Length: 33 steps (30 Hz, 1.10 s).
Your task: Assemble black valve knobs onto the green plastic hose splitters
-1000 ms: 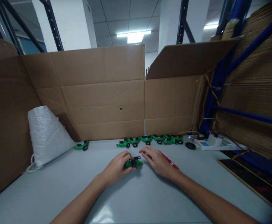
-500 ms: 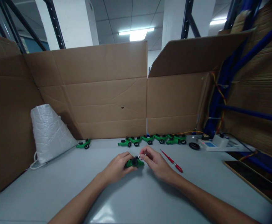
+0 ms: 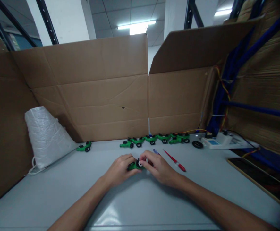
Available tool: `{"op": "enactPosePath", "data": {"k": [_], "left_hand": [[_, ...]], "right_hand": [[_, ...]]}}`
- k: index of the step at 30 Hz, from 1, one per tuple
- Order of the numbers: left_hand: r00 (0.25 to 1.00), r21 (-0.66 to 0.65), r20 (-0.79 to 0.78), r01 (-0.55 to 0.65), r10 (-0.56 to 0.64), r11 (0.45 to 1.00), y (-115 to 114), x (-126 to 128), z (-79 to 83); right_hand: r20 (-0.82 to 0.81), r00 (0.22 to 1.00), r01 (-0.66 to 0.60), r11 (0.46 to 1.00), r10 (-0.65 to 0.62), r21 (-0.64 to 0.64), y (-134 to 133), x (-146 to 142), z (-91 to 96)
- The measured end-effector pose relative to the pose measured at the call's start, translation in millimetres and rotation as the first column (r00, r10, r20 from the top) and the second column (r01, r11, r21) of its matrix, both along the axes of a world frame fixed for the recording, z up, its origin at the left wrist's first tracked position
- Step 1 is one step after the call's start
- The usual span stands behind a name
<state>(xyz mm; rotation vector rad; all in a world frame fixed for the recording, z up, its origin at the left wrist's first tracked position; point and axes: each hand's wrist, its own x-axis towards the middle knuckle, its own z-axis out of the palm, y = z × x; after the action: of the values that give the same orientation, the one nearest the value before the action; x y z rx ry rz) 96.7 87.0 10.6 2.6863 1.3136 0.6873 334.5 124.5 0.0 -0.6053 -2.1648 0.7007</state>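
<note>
My left hand (image 3: 121,168) grips a green toy car (image 3: 131,166) just above the table, fingers on its far side and thumb on the near side. A black wheel (image 3: 137,164) faces me on the car's side. Closed in a pinch, my right hand (image 3: 158,166) holds a small white round piece (image 3: 140,164) against that wheel. Its fingers hide the car's right end. Just beyond the right hand lie a red screwdriver (image 3: 174,160) and a blue pen-like tool (image 3: 156,151), partly covered by the hand.
Several green toy cars (image 3: 150,139) stand along the cardboard wall (image 3: 101,106); another green car (image 3: 84,147) sits at left beside a white wrapped bundle (image 3: 48,138). A black ring (image 3: 197,144), a power strip (image 3: 233,141) and a dark flat panel (image 3: 260,179) are at right.
My right hand has moved left and brought the white piece from above the car onto the wheel. The blue tool has come into sight. The whole view has shifted slightly.
</note>
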Motion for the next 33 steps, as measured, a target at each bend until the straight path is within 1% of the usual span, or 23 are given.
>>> {"op": "enactPosePath", "data": {"k": [5, 10, 13, 17, 20, 22, 25, 29, 33], "left_hand": [[0.999, 0.054, -0.040, -0.018, 0.020, 0.998, 1.2, -1.8, -1.1], [0.998, 0.082, -0.065, -0.017, 0.022, 0.997, 0.3, -0.9, 0.6], [0.998, 0.090, -0.054, -0.013, 0.018, 0.996, 0.6, -1.5, 0.0], [0.997, 0.084, -0.065, -0.029, 0.034, 0.996, 1.9, -3.8, -2.4], [0.996, 0.072, -0.079, -0.029, 0.034, 0.997, 2.2, -4.5, -2.7], [0.996, 0.076, -0.085, -0.026, 0.032, 0.997, 2.1, -4.2, -2.4], [0.995, 0.104, -0.090, -0.026, 0.036, 0.994, 2.3, -3.9, -2.9], [0.996, 0.136, -0.086, -0.009, 0.021, 0.991, 3.0, -5.5, -4.8], [0.991, 0.164, -0.132, -0.009, 0.031, 0.986, 2.2, -6.4, -3.2]], "right_hand": [[0.007, 1.000, 0.019, 0.999, -0.019, 0.051, 0.9, 1.3, -2.1], [0.000, 0.999, 0.040, 0.995, -0.040, 0.095, -0.3, 0.7, -4.4], [0.022, 0.999, 0.023, 0.995, -0.025, 0.102, -1.3, 0.9, -3.6], [0.060, 0.998, -0.016, 0.989, 0.007, 0.145, -1.9, 1.3, -2.0], [0.051, 0.999, -0.021, 0.988, 0.014, 0.151, -2.0, 1.0, -1.8], [0.035, 0.999, -0.016, 0.992, 0.011, 0.127, -1.8, 0.6, -1.6], [-0.010, 1.000, 0.000, 0.999, 0.000, 0.055, -0.9, -0.3, -1.6], [-0.046, 0.999, -0.013, 0.995, 0.008, -0.097, 2.8, -2.6, -6.2], [-0.048, 0.998, -0.059, 0.972, 0.049, -0.228, 8.6, -5.5, -16.2]]}}
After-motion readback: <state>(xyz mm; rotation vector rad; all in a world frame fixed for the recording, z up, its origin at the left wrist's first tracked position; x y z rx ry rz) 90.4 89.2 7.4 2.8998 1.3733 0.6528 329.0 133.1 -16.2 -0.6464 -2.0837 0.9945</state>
